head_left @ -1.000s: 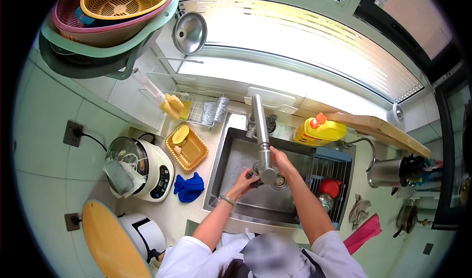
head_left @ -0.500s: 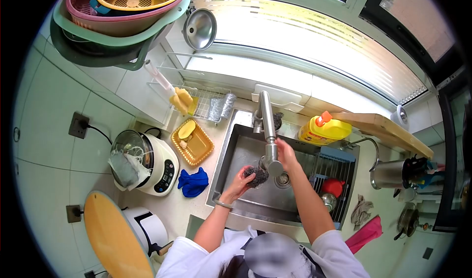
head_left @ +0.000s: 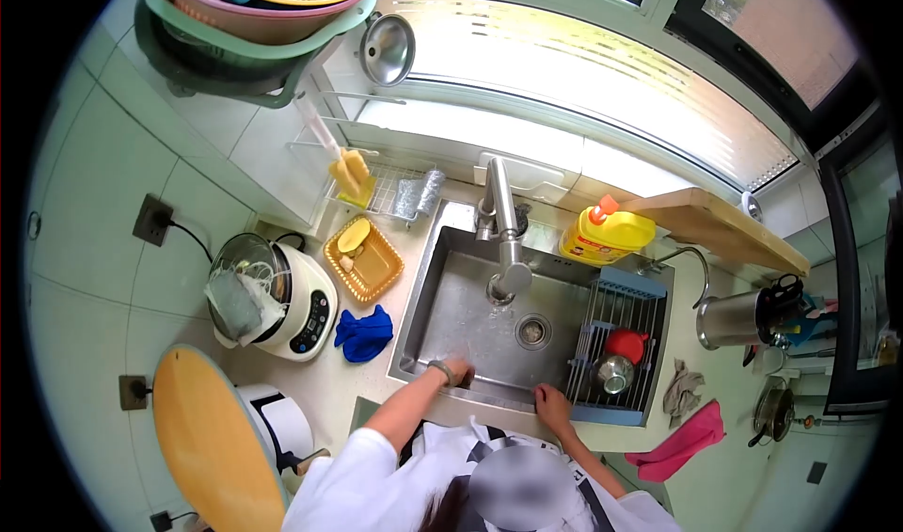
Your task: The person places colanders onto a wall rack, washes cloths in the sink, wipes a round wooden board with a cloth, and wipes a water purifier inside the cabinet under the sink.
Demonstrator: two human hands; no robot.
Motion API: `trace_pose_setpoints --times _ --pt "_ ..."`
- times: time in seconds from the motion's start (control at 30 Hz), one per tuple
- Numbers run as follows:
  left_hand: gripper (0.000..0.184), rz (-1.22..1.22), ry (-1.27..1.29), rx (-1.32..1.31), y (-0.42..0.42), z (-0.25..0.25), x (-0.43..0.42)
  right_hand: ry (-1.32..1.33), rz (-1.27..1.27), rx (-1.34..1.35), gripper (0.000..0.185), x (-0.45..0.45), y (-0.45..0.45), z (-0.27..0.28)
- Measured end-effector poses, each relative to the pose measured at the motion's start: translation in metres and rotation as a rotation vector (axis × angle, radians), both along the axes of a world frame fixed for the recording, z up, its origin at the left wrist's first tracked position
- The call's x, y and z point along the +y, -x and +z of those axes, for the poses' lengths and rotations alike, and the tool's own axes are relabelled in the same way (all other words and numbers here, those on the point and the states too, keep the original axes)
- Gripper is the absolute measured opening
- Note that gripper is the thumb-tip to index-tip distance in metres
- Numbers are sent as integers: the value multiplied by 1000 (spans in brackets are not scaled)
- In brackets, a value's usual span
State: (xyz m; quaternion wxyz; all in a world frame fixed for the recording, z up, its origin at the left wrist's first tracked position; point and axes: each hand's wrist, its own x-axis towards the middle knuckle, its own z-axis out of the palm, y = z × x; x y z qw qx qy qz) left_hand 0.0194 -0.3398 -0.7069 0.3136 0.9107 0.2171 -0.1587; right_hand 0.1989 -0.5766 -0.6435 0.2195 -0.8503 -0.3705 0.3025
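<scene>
My left hand (head_left: 456,371) reaches down inside the front left of the steel sink (head_left: 451,311), fingers closed against its front wall. A dark sliver of the steel wool scrubber (head_left: 467,380) shows beneath the fingers; most of it is hidden. My right hand (head_left: 552,405) is at the sink's front rim, fingers curled over the edge. Beyond both hands, the faucet (head_left: 506,240) points into the basin, with what looks like water at its outlet. The drain (head_left: 533,333) lies between the faucet and my right hand.
A rack (head_left: 616,316) on the sink's right holds a red item (head_left: 625,346) and a metallic one (head_left: 615,374). Behind stands a yellow detergent bottle (head_left: 602,235). Left are a blue cloth (head_left: 364,333), golden basket (head_left: 381,283) and white cooker (head_left: 310,311). A pink cloth (head_left: 679,443) lies right.
My left hand has lowered from beside the faucet to the sink's front wall. My right hand has left the faucet for the front rim. The view has shifted slightly.
</scene>
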Motion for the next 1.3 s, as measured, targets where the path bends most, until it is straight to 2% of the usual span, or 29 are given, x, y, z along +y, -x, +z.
trace_pose_setpoints --times 0.03,0.07,0.1,0.13,0.2,0.27,0.3,0.33,0.4,0.43,0.5,0.53,0.57,0.6,0.63,0.67,0.73,0.8,0.87,0.9,0.97,1.0,1.03,1.07,1.13,1.17,1.23,1.27,1.3 --pt "18 -192 179 120 8 -21 4 -4 9 -1 23 1 0 3" --pt "15 -13 166 94 4 -18 12 38 2 -19 23 5 -1 5" --pt "18 13 264 91 0 -6 25 83 -15 -32 23 6 2 4" --pt "19 154 363 -151 -3 5 32 86 -12 -29 23 2 5 5" --pt "20 588 17 -480 -11 34 22 50 -15 -137 22 7 4 6" --pt "26 327 40 -174 1 9 12 76 -34 -144 22 12 5 10" --pt "30 -104 342 110 15 6 12 120 -60 -147 22 10 8 12" --pt "34 -78 352 159 12 2 12 112 -45 -150 22 8 9 15" --pt "33 76 216 27 10 23 24 99 -46 -150 23 12 7 16" --pt "33 79 213 26 6 31 21 93 -49 -142 23 11 7 16" --pt "36 737 -21 -544 -2 37 17 99 -55 -163 23 11 9 19" --pt "36 738 -28 -546 4 19 16 106 -67 -181 23 13 10 19" --pt "36 320 214 -243 12 2 11 101 -64 -180 23 12 12 19" --pt "36 -100 439 64 15 13 9 114 -59 -168 24 10 13 20" --pt "36 -33 197 149 4 23 15 121 -53 -163 24 13 8 20" --pt "36 -30 181 144 -4 31 31 105 -53 -168 24 17 7 19" --pt "43 42 359 -104 -15 43 45 122 -57 -182 25 12 8 19" --pt "47 78 478 -285 -33 99 58 89 -57 -192 22 13 10 22" --pt "45 206 802 -401 -46 148 60 111 -60 -189 25 13 10 18" --pt "45 209 800 -401 -50 136 57 108 -57 -187 25 14 9 17" --pt "38 267 733 -525 -50 94 38 93 -65 -192 24 13 10 17" --pt "28 185 -41 -119 -38 69 18 95 -66 -186 24 10 16 15" --pt "21 237 -289 324 -40 40 8 122 -57 -199 24 6 16 13" --pt "23 458 -269 155 -29 10 -2 132 -47 -224 23 11 7 10" --pt "28 287 16 -124 -25 -8 -2 91 -60 -222 23 11 7 3" --pt "30 271 148 -191 -31 7 -5 120 -64 -212 23 8 9 7" --pt "34 238 400 -279 -56 83 10 118 -60 -211 23 13 10 15" --pt "33 281 610 -424 -65 83 11 112 -55 -213 23 15 8 13" --pt "34 267 643 -485 -68 79 13 98 -55 -210 23 13 7 12"
